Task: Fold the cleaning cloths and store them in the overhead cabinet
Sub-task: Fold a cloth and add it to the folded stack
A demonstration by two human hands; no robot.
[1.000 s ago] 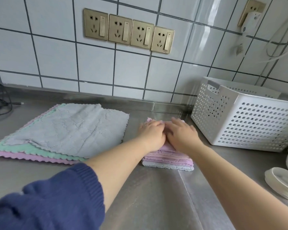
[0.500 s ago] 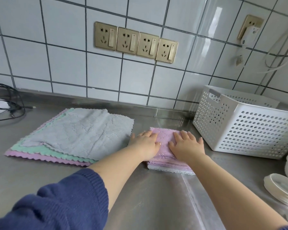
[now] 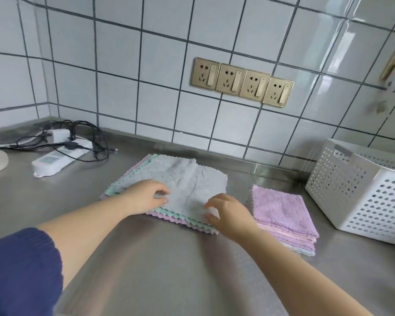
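Observation:
A stack of unfolded cloths lies flat on the steel counter (image 3: 169, 270), with a grey cloth (image 3: 187, 176) on top and green and pink edges showing beneath. My left hand (image 3: 146, 197) pinches the grey cloth's near left edge with curled fingers. At the near right corner of the same cloth, my right hand (image 3: 228, 213) pinches it between fingers and thumb. To the right sits a pile of folded cloths (image 3: 283, 213), purple on top, touched by neither hand. The overhead cabinet is out of view.
A white perforated basket (image 3: 363, 192) stands at the right, close to the folded pile. At the back left lie a white power strip (image 3: 55, 159) and tangled black cables (image 3: 84, 135). Four gold wall sockets (image 3: 242, 82) are set in the tiled wall.
Both hands left the folded purple pile and moved left onto the grey cloth, where they now pinch its near edge. The view has swung left.

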